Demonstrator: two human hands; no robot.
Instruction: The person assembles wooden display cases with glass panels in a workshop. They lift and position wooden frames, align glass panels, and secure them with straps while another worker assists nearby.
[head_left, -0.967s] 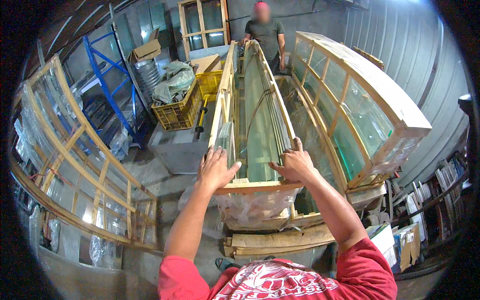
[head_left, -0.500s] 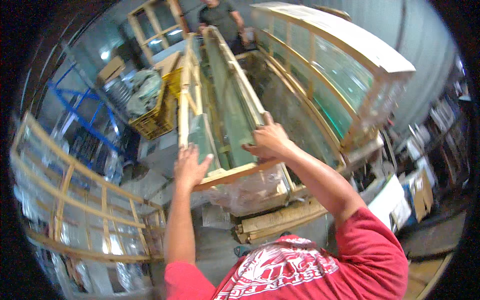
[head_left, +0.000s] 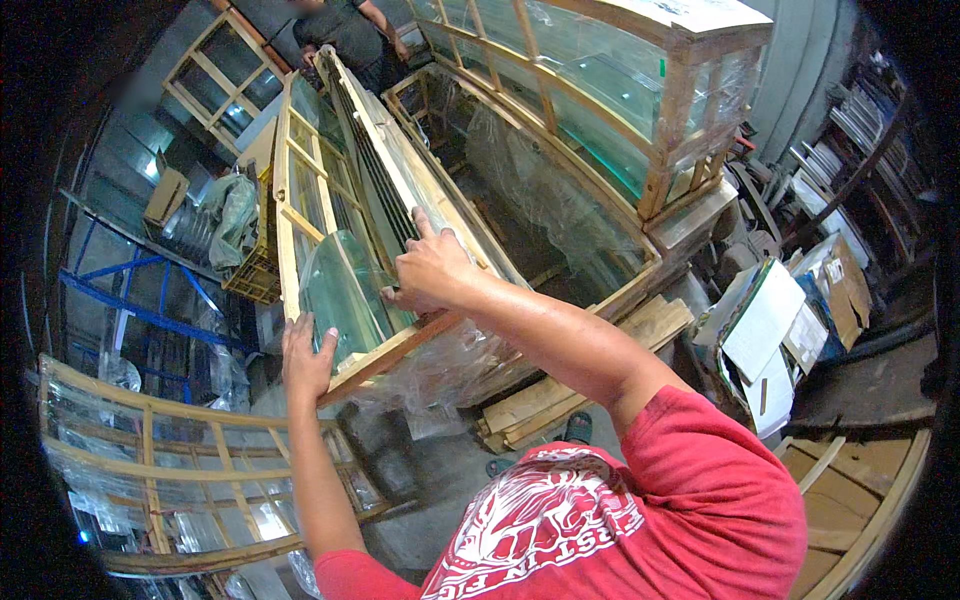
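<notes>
I see my left hand (head_left: 305, 360) laid flat and open, fingers spread, against the near left corner of the wooden crate (head_left: 300, 225), touching its bottom rail just beside the curved glass pane (head_left: 340, 290) packed inside it. My right hand (head_left: 432, 270) rests on the top right edge of the same crate, fingers curled loosely over the wooden slat, index finger stretched along it; it grips the slat rather than closing fully. The crate stands upright on edge, running away from me toward another person (head_left: 345, 30) at its far end. To its right stands a bigger glass-filled crate (head_left: 620, 90), with clear plastic sheeting (head_left: 540, 190) between them. Wooden planks (head_left: 560, 385) lie below, near my right forearm
</notes>
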